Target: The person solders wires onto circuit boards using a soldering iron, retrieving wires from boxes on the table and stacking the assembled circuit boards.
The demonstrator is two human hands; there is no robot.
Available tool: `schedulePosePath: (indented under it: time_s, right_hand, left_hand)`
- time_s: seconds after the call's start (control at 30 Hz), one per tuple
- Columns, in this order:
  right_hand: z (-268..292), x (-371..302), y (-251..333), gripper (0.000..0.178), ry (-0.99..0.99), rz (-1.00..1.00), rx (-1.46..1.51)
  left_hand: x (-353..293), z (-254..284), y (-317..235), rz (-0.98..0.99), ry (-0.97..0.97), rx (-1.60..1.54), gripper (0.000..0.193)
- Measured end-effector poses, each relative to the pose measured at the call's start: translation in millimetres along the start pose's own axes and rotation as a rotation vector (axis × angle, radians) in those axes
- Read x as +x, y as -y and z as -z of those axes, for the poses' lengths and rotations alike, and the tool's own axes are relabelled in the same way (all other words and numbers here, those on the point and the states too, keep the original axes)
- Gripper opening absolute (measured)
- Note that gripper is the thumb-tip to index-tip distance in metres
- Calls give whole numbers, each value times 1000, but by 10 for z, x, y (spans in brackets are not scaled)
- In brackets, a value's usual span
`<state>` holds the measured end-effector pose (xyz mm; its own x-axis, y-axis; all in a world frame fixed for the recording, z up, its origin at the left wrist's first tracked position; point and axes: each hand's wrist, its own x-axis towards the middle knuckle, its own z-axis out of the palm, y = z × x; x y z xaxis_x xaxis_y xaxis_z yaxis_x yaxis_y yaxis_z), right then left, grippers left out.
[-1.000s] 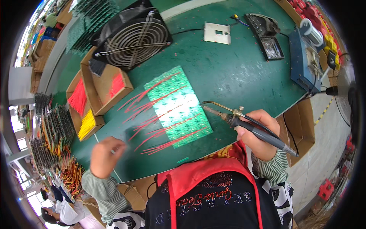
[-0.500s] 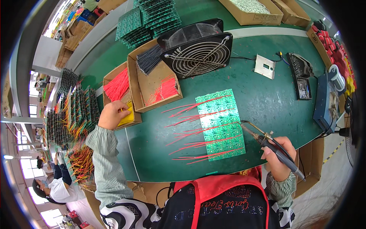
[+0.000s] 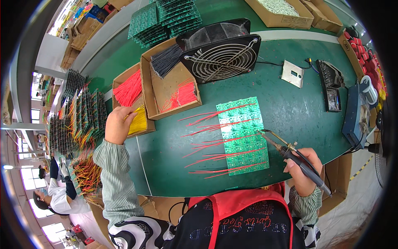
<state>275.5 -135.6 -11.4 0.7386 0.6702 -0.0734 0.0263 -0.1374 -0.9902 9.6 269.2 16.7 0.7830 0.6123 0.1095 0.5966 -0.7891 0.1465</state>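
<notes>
My left hand [image 3: 118, 124] is at the near end of a cardboard box, thumb and fingers closed together over a bundle of yellow wires [image 3: 139, 120]. What sits in the pinch is too small to make out. In my right hand [image 3: 305, 171] is a soldering iron [image 3: 302, 167] with a thin curved metal tube fixed alongside it. Its tip points at the right edge of a green circuit board panel [image 3: 244, 139]. Several red wires [image 3: 209, 145] lie in rows across the panel, their free ends reaching out over the table to the left.
Cardboard boxes hold red wires [image 3: 128, 89] and black wires [image 3: 166, 61]. Behind them stand a black fan [image 3: 219, 58] and stacked circuit boards [image 3: 166, 20]. On the right are a metal plate [image 3: 292, 74], a blue soldering station [image 3: 354, 116] and a solder spool [image 3: 368, 87]. Another person [image 3: 54, 199] sits far left.
My left hand has shifted slightly down and left, uncovering more of the yellow wires. The soldering iron stays at the panel's right edge. The whole view has shifted a little.
</notes>
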Motion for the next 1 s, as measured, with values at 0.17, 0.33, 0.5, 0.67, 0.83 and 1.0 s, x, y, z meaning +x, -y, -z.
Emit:
schedulePosePath:
  time_s: [0.17, 0.33, 0.5, 0.67, 0.83, 1.0]
  right_hand:
    - [26, -17, 25, 20, -11, -24, 8]
    - [63, -33, 5, 20, -14, -12, 14]
    - [100, -65, 7, 20, 6, 20, -2]
    - [129, -92, -32, 19, -16, 37, 0]
    - [142, -101, -25, 19, -25, 24, 22]
    - [176, -115, -46, 19, -37, 21, -9]
  left_hand:
    - [4, 8, -22, -53, 11, 79, 14]
    - [-2, 28, -42, -23, 66, 161, 15]
    - [7, 90, -38, -109, -46, 82, 15]
    - [43, 302, -370, 35, 82, -18, 12]
    - [-123, 269, -714, -293, 141, 521, 3]
    - [-381, -169, -1066, -234, 212, 772, 5]
